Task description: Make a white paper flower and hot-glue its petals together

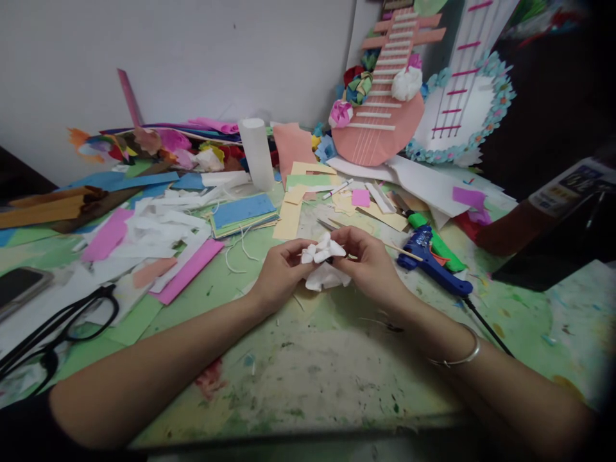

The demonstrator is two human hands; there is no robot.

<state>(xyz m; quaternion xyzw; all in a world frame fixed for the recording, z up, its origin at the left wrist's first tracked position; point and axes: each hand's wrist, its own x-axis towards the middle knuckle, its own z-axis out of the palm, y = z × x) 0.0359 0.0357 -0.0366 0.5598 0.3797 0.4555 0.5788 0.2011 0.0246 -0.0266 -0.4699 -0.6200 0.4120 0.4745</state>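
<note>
Between my two hands, above the near middle of the table, is a white paper flower (325, 256) with crumpled, folded petals. My left hand (283, 269) pinches its left side with the fingers closed. On the other side, my right hand (368, 263) grips the petals between thumb and fingers. A thin wooden stick (407, 251) sticks out to the right from behind my right hand; I cannot tell whether the hand holds it. Pointed metal tips (327, 224), like scissor blades, show just behind my fingers.
A blue glue gun (433, 263) with a black cord and a green-handled tool (437, 240) lie right. Paper scraps (158, 224), black glasses (72, 327) and a phone (22, 289) lie left. Behind stand a white paper roll (256, 154) and a pink paper instrument (380, 131). A bottle (543, 205) stands right.
</note>
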